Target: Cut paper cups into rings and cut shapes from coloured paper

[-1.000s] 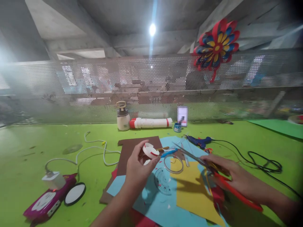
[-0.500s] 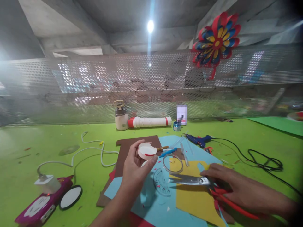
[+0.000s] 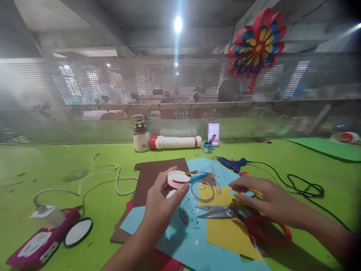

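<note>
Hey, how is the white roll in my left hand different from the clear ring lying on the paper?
The white roll is opaque and has a red stripe, while the clear ring is see-through. The white roll is pinched in the fingers of the left hand, up off the table, whereas the clear ring lies flat on the paper sheets with no hand touching it. Both are round.

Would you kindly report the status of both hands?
Left hand grip shut on white-and-red tape roll. Right hand open over red-handled scissors on yellow paper. Clear ring between.
</note>
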Tool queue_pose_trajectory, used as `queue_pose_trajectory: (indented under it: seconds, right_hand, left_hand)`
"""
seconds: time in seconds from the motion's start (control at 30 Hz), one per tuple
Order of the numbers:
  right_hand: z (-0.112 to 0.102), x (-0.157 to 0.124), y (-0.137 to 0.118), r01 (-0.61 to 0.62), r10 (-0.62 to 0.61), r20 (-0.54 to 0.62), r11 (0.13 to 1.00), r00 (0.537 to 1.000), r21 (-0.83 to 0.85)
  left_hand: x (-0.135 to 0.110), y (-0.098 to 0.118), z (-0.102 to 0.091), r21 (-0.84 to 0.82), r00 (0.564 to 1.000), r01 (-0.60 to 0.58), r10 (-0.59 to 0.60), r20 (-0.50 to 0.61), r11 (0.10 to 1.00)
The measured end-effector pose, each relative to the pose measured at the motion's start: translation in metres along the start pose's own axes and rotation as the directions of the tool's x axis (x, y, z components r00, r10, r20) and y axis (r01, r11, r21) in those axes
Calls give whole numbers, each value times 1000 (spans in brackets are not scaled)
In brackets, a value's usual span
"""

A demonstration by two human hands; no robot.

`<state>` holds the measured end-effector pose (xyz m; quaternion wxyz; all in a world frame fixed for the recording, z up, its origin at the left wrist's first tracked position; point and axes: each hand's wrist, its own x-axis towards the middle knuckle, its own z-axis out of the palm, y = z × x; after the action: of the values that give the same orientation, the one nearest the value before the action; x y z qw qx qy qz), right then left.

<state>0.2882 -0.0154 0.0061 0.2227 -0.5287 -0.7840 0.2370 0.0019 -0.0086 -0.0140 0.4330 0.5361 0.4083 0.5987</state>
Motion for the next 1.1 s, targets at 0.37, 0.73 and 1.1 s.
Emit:
queue_pose_trajectory:
  seconds: [0.37,0.73,1.1]
  right_hand:
    - [64,30,-68,-71,-152,188,564,970,823]
    - [71,21,-64,-83,-207,154,314,966,946]
    - [68,31,-40,-103,-251,194,333,948,937]
  left_hand:
    - [-12,-7,-2,314,848,-528,465,255,789]
    - [-19,-11,4,169,851,-480,409,330,861]
    - [-21,-13,5,161,860,-419,333,387,894]
